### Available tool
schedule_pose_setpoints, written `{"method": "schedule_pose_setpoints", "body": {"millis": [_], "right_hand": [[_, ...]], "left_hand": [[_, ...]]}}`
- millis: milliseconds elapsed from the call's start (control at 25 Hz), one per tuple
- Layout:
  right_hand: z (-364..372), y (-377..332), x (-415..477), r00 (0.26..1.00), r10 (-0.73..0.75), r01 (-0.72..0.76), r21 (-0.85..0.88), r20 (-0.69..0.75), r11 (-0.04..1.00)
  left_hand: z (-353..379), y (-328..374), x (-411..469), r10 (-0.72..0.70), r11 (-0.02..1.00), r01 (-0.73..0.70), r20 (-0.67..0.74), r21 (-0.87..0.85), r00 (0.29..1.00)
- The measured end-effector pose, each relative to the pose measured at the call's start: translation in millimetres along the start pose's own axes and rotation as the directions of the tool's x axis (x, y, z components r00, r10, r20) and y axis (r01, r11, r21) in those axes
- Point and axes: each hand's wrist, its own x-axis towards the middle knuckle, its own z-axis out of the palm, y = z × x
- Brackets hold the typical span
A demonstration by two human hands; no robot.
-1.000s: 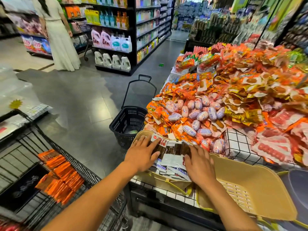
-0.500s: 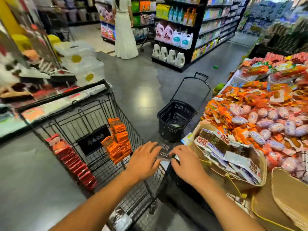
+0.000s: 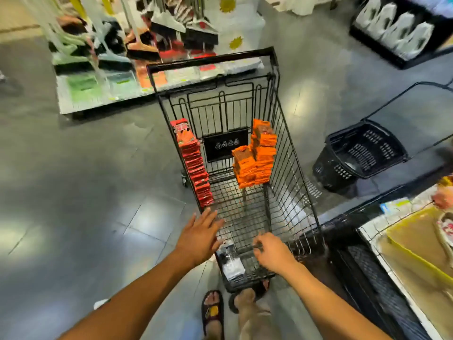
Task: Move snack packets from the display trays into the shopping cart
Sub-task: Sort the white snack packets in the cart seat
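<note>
The black wire shopping cart (image 3: 289, 153) stands straight in front of me. A row of red snack packets (image 3: 193, 168) leans along its left wall, and stacks of orange packets (image 3: 257, 155) stand against its right wall. A small bundle of dark and white packets (image 3: 230, 262) lies in the cart's near left corner. My left hand (image 3: 201, 238) hovers just above that corner with flat, spread fingers. My right hand (image 3: 272, 253) is over the near right part with loosely curled fingers and nothing visible in it. A yellow display tray (image 3: 421, 244) shows at the right edge.
A black rolling basket (image 3: 360, 153) with a long handle stands on the floor right of the cart. A low platform of brooms and dustpans (image 3: 137, 57) lies beyond the cart. The display counter's black edge (image 3: 367, 278) runs along my right. My sandalled feet (image 3: 213, 312) are below the cart.
I turned from the display trays to the cart. Both hands carried the dark and white packets over its near end, and the bundle now lies inside with my hands off it.
</note>
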Motion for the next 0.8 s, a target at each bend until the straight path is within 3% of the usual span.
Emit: {"method": "schedule_pose_setpoints", "body": {"millis": [240,360,560,800], "right_hand": [[86,4,77,0.95,0.145,-0.141,-0.034,0.277,0.989],[141,22,116,0.921,0.129,-0.133,-0.014,0.367,0.991],[200,48,158,0.935,0.211,-0.227,0.026,0.287,0.973],[180,24,146,0.921,0.318,-0.349,0.114,0.224,0.93]], "left_hand": [[52,-13,-6,-0.045,0.999,0.045,-0.013,0.003,0.999],[70,-20,-7,-0.03,1.0,0.03,-0.052,-0.001,0.998],[77,-20,-10,-0.049,0.998,0.046,-0.081,-0.041,0.996],[77,-20,-10,-0.055,0.997,0.05,-0.081,-0.062,0.995]]}}
